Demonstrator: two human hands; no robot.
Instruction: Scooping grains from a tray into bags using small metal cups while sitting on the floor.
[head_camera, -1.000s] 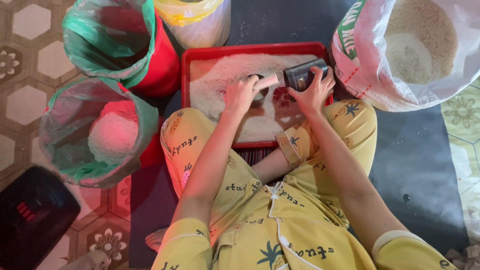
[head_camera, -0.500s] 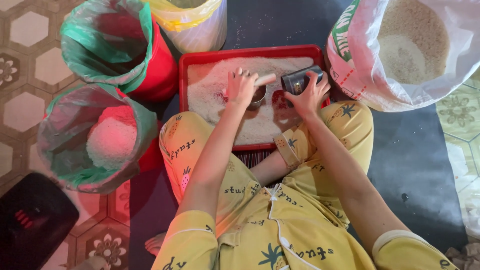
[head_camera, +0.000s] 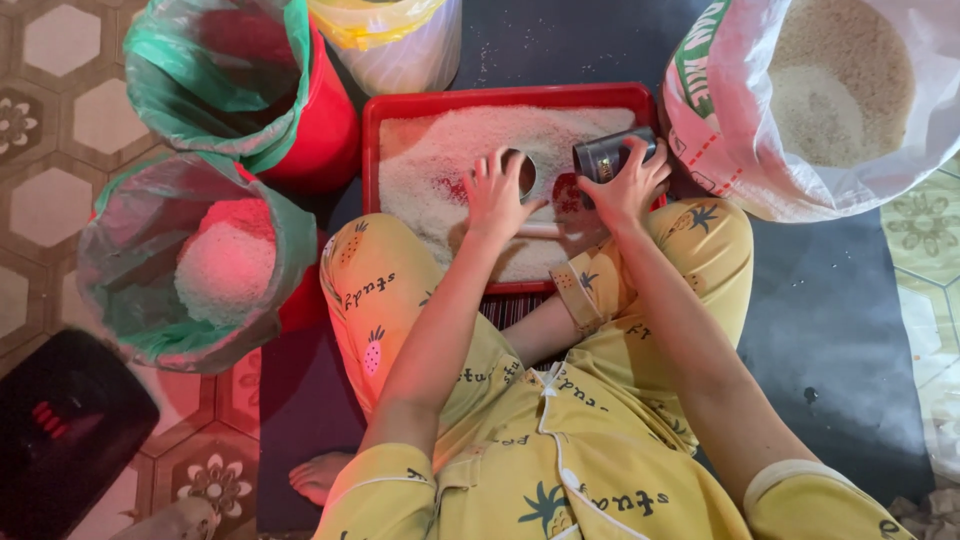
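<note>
Open white sack (head_camera: 830, 110) of rice, right. Red tray (head_camera: 505, 95) of rice, centre. Right hand (head_camera: 628, 185) closed around dark can (head_camera: 605, 155), now lifted to tray's right edge. Left hand (head_camera: 495, 195), fingers spread, has shifted onto small cup (head_camera: 520, 172) amid rice.

1. The left hand (head_camera: 497, 197) is pressing flat on white rice grains (head_camera: 450, 160) in a shallow red plastic tray (head_camera: 500, 95), beside a small round tin cup (head_camera: 524, 172).
2. The right hand (head_camera: 628, 188) is gripping a dark cylindrical metal can (head_camera: 606, 155), tilted over the tray.
3. A large white woven sack of rice (head_camera: 800, 110) is standing open just beside it.
</note>
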